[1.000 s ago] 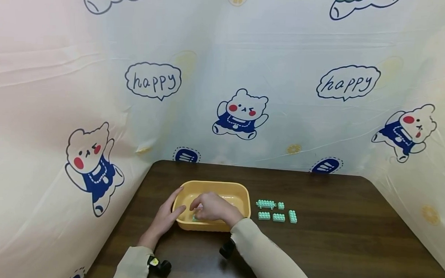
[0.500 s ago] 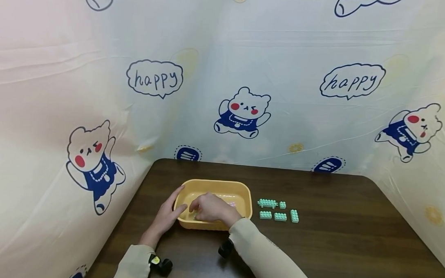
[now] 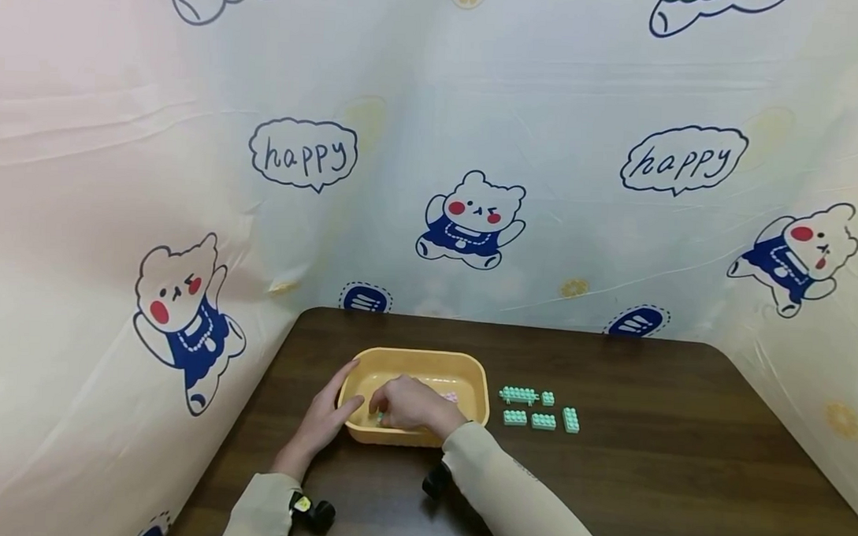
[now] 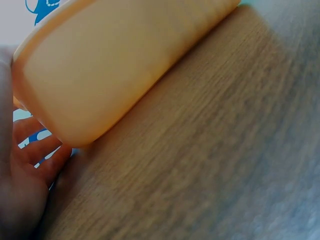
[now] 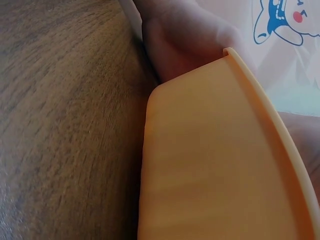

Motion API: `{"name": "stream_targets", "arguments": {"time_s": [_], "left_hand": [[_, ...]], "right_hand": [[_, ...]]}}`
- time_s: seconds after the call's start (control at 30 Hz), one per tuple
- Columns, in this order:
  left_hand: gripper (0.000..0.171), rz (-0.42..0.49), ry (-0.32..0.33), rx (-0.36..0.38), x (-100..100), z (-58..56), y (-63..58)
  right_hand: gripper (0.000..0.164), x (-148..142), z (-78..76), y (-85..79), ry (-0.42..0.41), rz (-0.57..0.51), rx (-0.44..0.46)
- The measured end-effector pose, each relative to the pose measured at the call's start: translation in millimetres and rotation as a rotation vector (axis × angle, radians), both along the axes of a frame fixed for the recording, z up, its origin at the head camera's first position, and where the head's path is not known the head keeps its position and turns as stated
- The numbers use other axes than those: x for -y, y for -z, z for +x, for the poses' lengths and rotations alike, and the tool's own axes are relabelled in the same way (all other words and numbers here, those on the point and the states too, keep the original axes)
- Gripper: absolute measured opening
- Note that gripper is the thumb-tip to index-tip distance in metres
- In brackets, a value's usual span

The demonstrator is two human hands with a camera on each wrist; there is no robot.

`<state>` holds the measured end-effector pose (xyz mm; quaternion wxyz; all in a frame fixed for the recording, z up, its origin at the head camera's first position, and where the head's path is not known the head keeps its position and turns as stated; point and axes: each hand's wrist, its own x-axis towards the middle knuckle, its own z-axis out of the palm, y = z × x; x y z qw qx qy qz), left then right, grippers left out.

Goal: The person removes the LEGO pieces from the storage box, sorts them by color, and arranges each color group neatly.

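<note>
A yellow plastic basin (image 3: pixel 416 439) stands on the table. My left hand (image 3: pixel 324 416) holds its left end, the thumb over the rim and the fingers along the outside. In the left wrist view, that hand's fingers (image 4: pixel 42 148) spread against the basin's end wall (image 4: pixel 90 85). My right hand (image 3: pixel 410 403) reaches down inside the basin with bent fingers. A bit of green brick (image 3: pixel 380 416) shows at its fingertips; whether they pinch it is hidden. Farther right in the basin lies a pink piece (image 3: pixel 450 396), partly behind that hand.
Right of the basin lie several mint-green building bricks (image 3: pixel 543 422) and a longer assembled green piece (image 3: pixel 518 395). They rest on the dark wooden table (image 3: pixel 642 457). A printed curtain (image 3: pixel 548 106) hangs behind and along both sides.
The right hand's fingers shift slightly within the basin, and the pink piece now shows behind that hand. The left hand keeps its place on the basin. The whole view has drifted slightly.
</note>
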<state>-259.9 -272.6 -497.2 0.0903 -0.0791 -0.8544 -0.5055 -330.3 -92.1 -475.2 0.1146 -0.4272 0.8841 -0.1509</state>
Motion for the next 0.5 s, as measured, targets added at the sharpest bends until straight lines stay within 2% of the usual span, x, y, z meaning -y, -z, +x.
{"name": "stream_targets", "arguments": {"time_s": [0.5], "left_hand": [[0.061, 0.007, 0.007, -0.002, 0.5, 0.2, -0.8]], "right_hand": [[0.010, 0.7, -3.2, 4.3, -0.031, 0.001, -0.027]]}}
